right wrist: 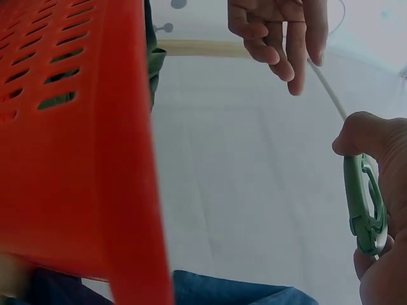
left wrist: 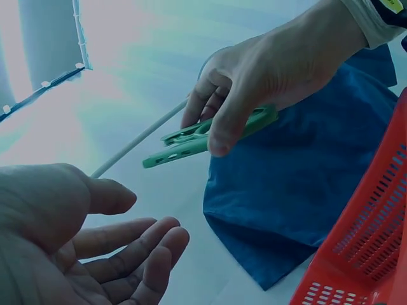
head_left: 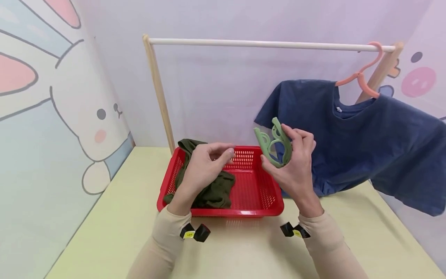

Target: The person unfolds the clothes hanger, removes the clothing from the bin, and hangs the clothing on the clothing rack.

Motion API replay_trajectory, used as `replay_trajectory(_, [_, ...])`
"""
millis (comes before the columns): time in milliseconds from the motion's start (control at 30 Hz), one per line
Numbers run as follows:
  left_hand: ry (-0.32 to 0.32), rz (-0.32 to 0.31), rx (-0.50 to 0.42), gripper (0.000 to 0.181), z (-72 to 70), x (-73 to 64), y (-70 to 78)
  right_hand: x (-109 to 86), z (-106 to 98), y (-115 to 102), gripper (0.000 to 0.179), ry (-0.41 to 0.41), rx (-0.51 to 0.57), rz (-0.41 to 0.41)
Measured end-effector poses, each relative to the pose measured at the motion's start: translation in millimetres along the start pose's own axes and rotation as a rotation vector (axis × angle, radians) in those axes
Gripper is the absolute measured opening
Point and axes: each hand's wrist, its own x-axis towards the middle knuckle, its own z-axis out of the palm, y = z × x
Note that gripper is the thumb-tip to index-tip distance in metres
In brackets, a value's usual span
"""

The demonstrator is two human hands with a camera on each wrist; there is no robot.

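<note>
Open to the left and front, blocked toward the right.
On the pale yellow counter, a hand could pass along the left edge, or between the forearms before the red perforated plastic basket; crumpled dark green cloth obstructs its left half, the right half giving room. The bare left grip and bare right grip stand apart, a light green plastic hanger narrowing their gap. A navy fabric T-shirt screens the right edge. Beneath the white rod, space opens between shirt and wooden left post.
</note>
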Motion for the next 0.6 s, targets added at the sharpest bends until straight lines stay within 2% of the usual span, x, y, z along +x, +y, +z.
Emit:
replay_trajectory(200, [0.003,0.049,-0.048,0.033,7.2,-1.7,-4.2,-1.8,9,-7,0.094,-0.069,0.023,-0.106])
replay_trajectory(367, [0.027,0.123,-0.047,0.024,12.8,1.3,-3.6,-4.7,19,-15,0.095,-0.1,0.034,-0.189])
replay_trajectory(467, [0.055,0.147,-0.042,0.017,14.8,2.0,-3.3,-7.3,22,-18,0.095,-0.098,0.038,-0.21])
replay_trajectory(600, [0.075,0.158,-0.028,0.017,14.5,2.0,-3.1,-9.3,22,-20,0.099,-0.119,0.037,-0.2])
